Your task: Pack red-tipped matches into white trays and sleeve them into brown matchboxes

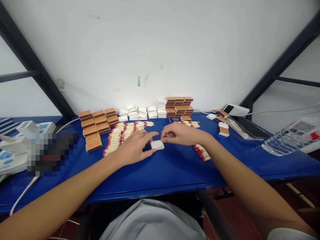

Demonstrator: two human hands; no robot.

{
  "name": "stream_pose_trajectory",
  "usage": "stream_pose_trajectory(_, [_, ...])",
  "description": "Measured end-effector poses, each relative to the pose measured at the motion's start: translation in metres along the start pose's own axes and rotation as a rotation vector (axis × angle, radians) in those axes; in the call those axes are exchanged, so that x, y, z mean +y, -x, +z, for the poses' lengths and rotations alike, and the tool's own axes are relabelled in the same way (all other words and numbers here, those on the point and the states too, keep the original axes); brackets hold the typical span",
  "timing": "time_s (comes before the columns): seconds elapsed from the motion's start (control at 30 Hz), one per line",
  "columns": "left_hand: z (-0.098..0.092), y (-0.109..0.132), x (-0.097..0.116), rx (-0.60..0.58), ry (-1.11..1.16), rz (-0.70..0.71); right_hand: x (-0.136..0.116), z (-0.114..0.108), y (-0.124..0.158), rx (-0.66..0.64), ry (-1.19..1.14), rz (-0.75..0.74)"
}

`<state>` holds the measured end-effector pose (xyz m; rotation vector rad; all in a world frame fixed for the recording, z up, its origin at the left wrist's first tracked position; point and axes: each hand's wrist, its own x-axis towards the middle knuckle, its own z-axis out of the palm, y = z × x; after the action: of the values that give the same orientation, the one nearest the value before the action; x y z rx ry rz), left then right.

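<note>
A small white matchbox tray lies on the blue table, in front of my body. My left hand holds it from the left, thumb at the near edge and index finger reaching past the far side. Close to the tray's far right corner, my right hand has its fingers curled in a pinch; what they hold, if anything, is hidden. Red-tipped matches lie in rows behind and beside my left hand. More matches are partly covered by my right wrist.
Stacked orange matchboxes stand at the left and more boxes by the wall. White trays are piled between them. A power strip is far left. At the right are a white device and a plastic bottle.
</note>
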<state>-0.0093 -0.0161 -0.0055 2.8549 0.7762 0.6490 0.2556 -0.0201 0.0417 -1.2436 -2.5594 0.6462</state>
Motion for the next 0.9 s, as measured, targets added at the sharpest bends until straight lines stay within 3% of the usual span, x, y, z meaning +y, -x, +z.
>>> stream_pose_trajectory(0.1, [0.002,0.001,-0.001,0.005,0.011,-0.001,0.013,-0.010,0.003,0.086,0.101,0.128])
stream_pose_trajectory(0.23, [0.003,0.001,-0.002,-0.001,0.014,-0.004,0.033,-0.015,0.003,0.031,0.209,0.226])
stream_pose_trajectory(0.53, [0.001,0.001,0.000,0.006,0.013,0.008,0.034,-0.005,-0.003,0.014,0.166,0.211])
stream_pose_trajectory(0.8, [-0.002,0.000,0.002,0.088,-0.018,0.079,0.035,0.000,-0.003,-0.030,0.132,0.244])
stream_pose_trajectory(0.9, [-0.002,0.000,0.001,0.109,-0.074,0.075,0.028,0.002,-0.003,0.017,0.170,0.187])
